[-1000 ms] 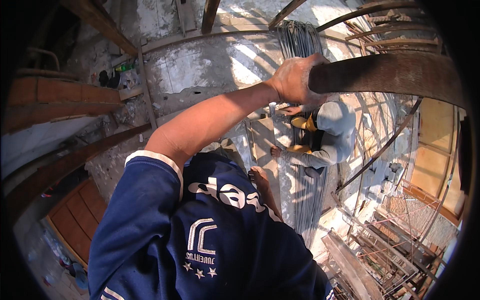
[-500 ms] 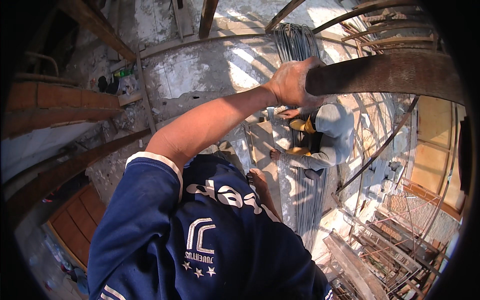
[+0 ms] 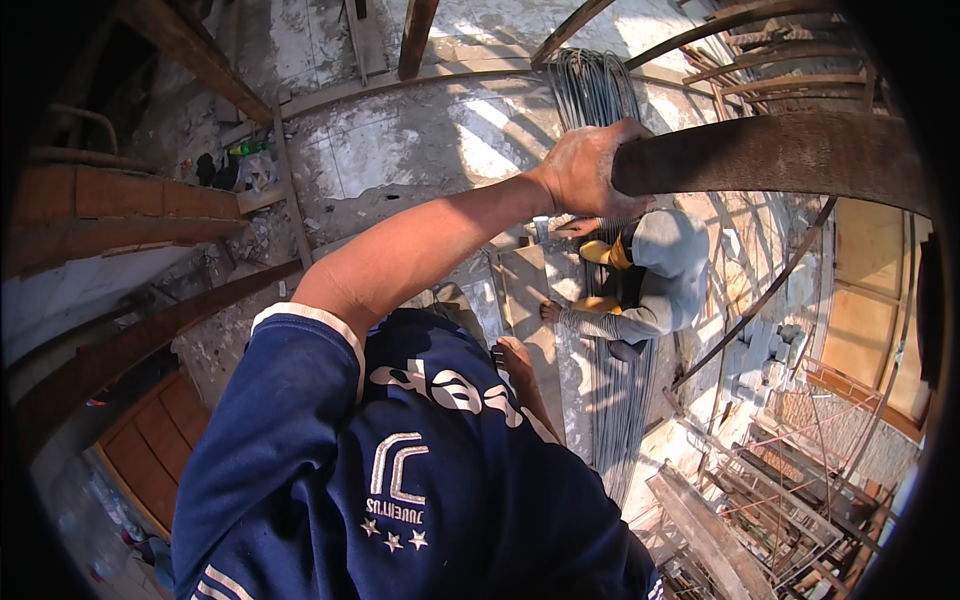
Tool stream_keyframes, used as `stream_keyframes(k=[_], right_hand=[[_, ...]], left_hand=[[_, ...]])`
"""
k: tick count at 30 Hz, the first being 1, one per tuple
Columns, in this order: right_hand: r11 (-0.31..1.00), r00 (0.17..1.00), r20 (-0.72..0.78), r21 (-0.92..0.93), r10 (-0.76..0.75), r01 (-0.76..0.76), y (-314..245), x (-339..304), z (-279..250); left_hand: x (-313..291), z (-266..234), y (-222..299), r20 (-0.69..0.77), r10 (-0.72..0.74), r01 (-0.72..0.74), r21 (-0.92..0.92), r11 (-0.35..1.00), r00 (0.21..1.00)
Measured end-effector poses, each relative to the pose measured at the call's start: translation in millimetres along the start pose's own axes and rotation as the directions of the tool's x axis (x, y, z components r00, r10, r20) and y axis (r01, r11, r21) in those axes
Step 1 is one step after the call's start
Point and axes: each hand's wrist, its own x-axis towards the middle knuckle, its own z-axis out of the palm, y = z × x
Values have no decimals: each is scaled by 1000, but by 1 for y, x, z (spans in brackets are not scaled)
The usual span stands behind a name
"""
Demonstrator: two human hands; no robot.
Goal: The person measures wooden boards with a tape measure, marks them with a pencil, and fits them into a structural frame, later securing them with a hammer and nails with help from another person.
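My left arm reaches up across the view, and my left hand (image 3: 592, 168) is wrapped round the near end of a dark wooden beam (image 3: 770, 152). Low in front of my chest, my right hand (image 3: 514, 358) shows only in part, close to a light brown board (image 3: 524, 285); its fingers are too small and shaded to read. Beyond that board a co-worker (image 3: 665, 260) in grey long sleeves and yellow boots crouches. One of the co-worker's hands is at a hammer (image 3: 542, 228); the other hand (image 3: 550, 311) touches the board's edge.
Long bundled steel rods (image 3: 622, 430) run under the co-worker, with a looped bundle (image 3: 592, 85) farther off. Scrap timber (image 3: 710, 535) is heaped at lower right. A brick wall (image 3: 120, 200) stands at left, and upright wooden posts (image 3: 415, 38) rise at the far side.
My torso has shifted very slightly to the left. My left hand keeps its hold on the beam, and the co-worker stays crouched in the same place.
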Motion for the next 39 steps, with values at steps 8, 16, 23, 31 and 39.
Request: stream_keyframes(k=[8,16,23,31,39], right_hand=[[1000,1000,5,-3,0,0,-4,4,2],[1000,999,-20,4,31,-31,-8,0,2],[999,999,-34,35,-20,21,0,-6,5],[999,982,-187,0,-41,42,29,-25,10],[998,937,-344,-37,-56,46,69,-51,10]], left_hand=[[1,-1,-1,-9,33,-33,-1,999,999],[0,0,-1,-15,62,-62,-14,998,998],[0,-2,-3,-12,68,-68,-28,997,998],[7,4,-7,-34,112,-114,-57,992,993],[1,5,3,-19,1,-3,-89,996,1000]])
